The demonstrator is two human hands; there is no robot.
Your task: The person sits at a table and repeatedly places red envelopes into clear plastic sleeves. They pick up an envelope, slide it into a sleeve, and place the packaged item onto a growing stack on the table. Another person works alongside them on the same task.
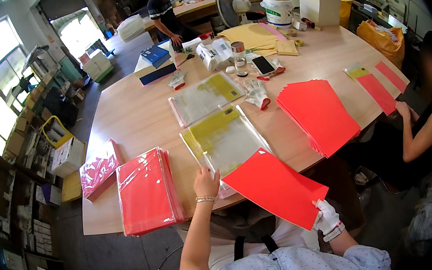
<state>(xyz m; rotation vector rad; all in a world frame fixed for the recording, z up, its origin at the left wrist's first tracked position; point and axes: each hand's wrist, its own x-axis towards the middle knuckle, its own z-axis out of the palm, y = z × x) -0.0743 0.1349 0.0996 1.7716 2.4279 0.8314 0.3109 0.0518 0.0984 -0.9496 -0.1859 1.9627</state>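
Observation:
My right hand [327, 217], in a white glove, grips the near right corner of a red sheet [276, 188]. The sheet slants over the table's front edge, its far end overlapping a stack of clear plastic sleeves [227, 139] with yellow-green patches. My bare left hand [207, 183] is closed at the near left edge of that stack, its fingers on a sleeve. To the left lies a pile of red sheets in clear sleeves [146, 192]. A fanned stack of loose red sheets [319, 117] rests to the right.
Behind the sleeves lie another sleeve stack [206, 98], a work glove [257, 95], a phone [263, 65] and a can [239, 59]. A wrapped pink-red pack [101, 168] sits far left. One person [420, 131] sits at the right; another [163, 14] is at the back.

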